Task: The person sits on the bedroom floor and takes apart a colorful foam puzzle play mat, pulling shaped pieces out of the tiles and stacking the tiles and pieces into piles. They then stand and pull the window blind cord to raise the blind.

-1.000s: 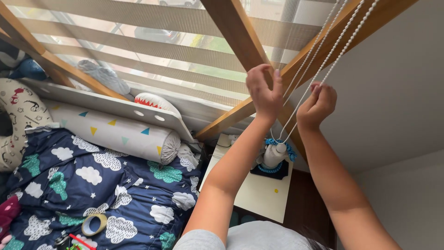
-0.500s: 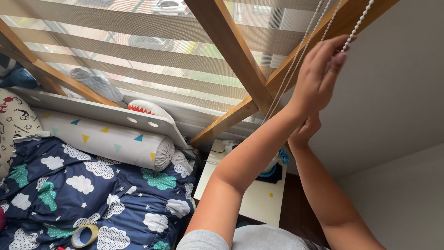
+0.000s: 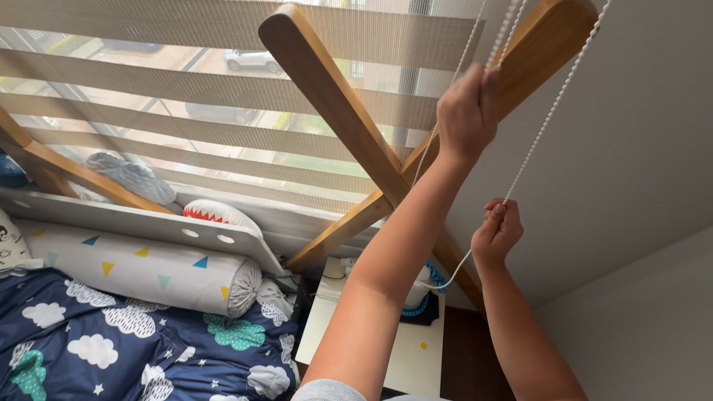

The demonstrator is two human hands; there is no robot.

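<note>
My left hand (image 3: 466, 111) is raised high and shut on one strand of the white beaded blind cord (image 3: 551, 111), in front of the crossed wooden bed-frame beams (image 3: 327, 96). Lower and to the right, my right hand (image 3: 496, 234) is shut on the other strand of the same cord, whose loop hangs down behind my forearm. The striped roller blind (image 3: 186, 141) covers the window on the left, with cars on a street showing through its sheer bands.
A bed with a navy cloud-pattern duvet (image 3: 111, 341) and a white bolster with coloured triangles (image 3: 134, 271) lies at lower left. A small white side table (image 3: 416, 349) with a white and blue object stands below my arms. A grey wall (image 3: 631, 148) fills the right.
My left hand has stayed high on the cord while my right hand has come down along its strand. The view has tilted up, hiding the tape roll on the bed.
</note>
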